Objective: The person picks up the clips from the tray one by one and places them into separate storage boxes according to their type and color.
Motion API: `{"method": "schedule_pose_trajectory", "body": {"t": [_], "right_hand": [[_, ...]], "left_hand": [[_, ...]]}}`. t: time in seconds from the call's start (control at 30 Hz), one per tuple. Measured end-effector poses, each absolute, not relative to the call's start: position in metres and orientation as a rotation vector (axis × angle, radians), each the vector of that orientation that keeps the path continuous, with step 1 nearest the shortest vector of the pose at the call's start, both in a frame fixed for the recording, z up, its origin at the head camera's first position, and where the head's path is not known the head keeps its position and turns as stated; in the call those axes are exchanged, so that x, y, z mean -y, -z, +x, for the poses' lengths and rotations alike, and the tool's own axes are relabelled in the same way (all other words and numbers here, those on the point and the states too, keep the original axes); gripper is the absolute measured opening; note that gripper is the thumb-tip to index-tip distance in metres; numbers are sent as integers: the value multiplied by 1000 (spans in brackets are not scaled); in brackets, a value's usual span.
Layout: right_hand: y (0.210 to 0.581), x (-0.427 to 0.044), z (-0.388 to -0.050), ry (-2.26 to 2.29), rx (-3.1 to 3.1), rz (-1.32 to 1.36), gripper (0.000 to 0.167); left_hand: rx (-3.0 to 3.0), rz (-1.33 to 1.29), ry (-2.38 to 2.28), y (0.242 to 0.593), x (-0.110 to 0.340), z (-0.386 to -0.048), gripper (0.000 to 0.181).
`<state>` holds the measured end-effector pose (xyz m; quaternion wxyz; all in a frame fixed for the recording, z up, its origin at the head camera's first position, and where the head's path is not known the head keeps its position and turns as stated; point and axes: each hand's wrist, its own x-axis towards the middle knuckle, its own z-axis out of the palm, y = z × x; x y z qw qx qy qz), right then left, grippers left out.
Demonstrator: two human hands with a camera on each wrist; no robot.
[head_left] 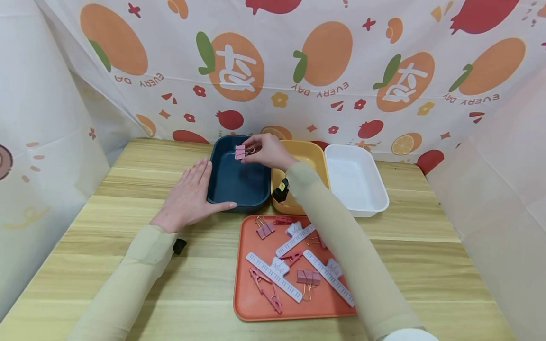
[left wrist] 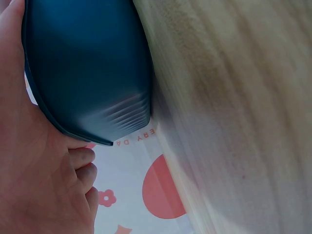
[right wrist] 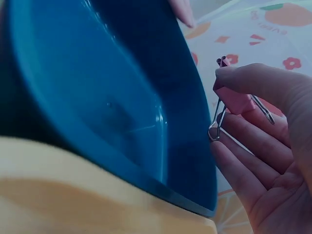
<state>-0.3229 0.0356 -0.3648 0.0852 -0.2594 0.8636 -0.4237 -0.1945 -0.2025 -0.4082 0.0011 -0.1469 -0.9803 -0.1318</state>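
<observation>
Over the far part of a dark blue bin [head_left: 239, 187], my right hand [head_left: 269, 151] pinches a pink binder clip [head_left: 240, 152] with silvery wire handles. In the right wrist view, thumb and fingers hold the binder clip [right wrist: 234, 97] beside the bin's wall [right wrist: 190, 122]. My left hand [head_left: 187, 194] rests with straight fingers along the bin's left rim, its thumb at the near edge. The left wrist view shows that palm [left wrist: 44, 170] against the bin's outer side [left wrist: 92, 73]. Inside, the bin's visible floor is bare.
Right of the blue bin stand a yellow bin [head_left: 307, 151] and a white bin [head_left: 356, 177]. Nearer me, an orange tray [head_left: 243, 303] holds pink binder clips [head_left: 308, 277], white ruler-shaped clips [head_left: 273, 277] and pink clothespins [head_left: 264, 289]. My right forearm covers part of it.
</observation>
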Motion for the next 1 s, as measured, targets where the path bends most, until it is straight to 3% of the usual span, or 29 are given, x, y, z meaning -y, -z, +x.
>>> {"method": "schedule_pose_trajectory", "body": {"t": [0.3, 1.0], "right_hand": [[371, -20, -339, 1142, -2617, -692, 60], [361, -44, -316, 1218, -2616, -822, 67]], "left_hand": [[3066, -465, 430, 411, 202, -193, 132], [3067, -437, 417, 411, 203, -194, 133]]}}
